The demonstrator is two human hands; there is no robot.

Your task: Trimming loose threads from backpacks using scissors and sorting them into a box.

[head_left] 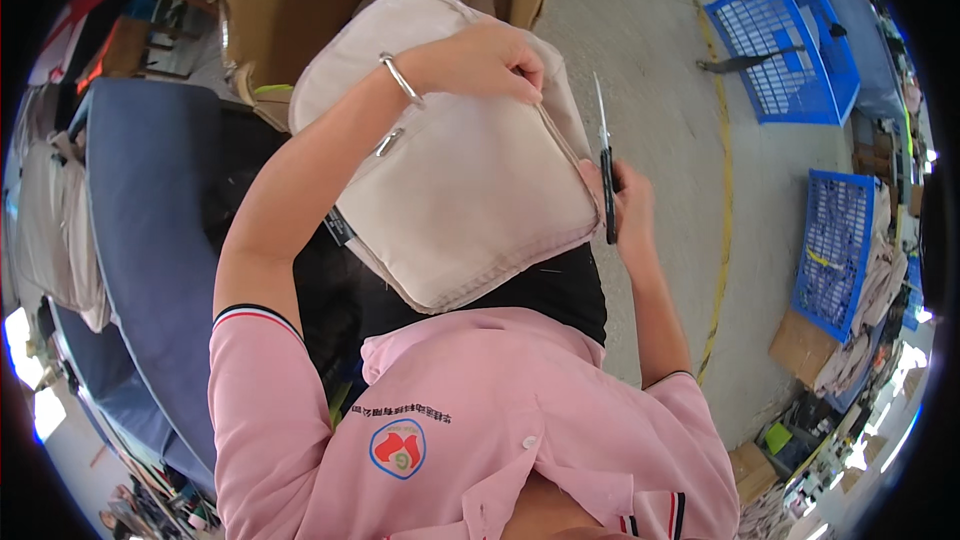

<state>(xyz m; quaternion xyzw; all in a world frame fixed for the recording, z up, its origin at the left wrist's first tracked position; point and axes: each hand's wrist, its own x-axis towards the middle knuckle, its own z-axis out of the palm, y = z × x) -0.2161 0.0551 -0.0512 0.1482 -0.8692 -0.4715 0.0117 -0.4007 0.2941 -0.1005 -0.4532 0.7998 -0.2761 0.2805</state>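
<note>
A cream fabric backpack [450, 190] rests across my lap, its zip seam running along the right side and a small metal zip pull [390, 142] on its left part. My left hand [490, 62] reaches over its upper part, fingers closed on the fabric near the right-hand seam. A black tag sticks out at the bag's left edge. Beside the bag's right edge, my right hand [630, 205] holds scissors [609, 190] by their black handles, with the blades pointing up and away from me. Some of the right fingers are hidden behind the handles and the bag.
An open cardboard box [290, 10] with more cream bags inside stands just beyond the backpack. Dark blue padded cloth [150, 200] covers the surface at my left. Blue plastic crates [765, 50] stand at the right, past a yellow floor line [728, 210].
</note>
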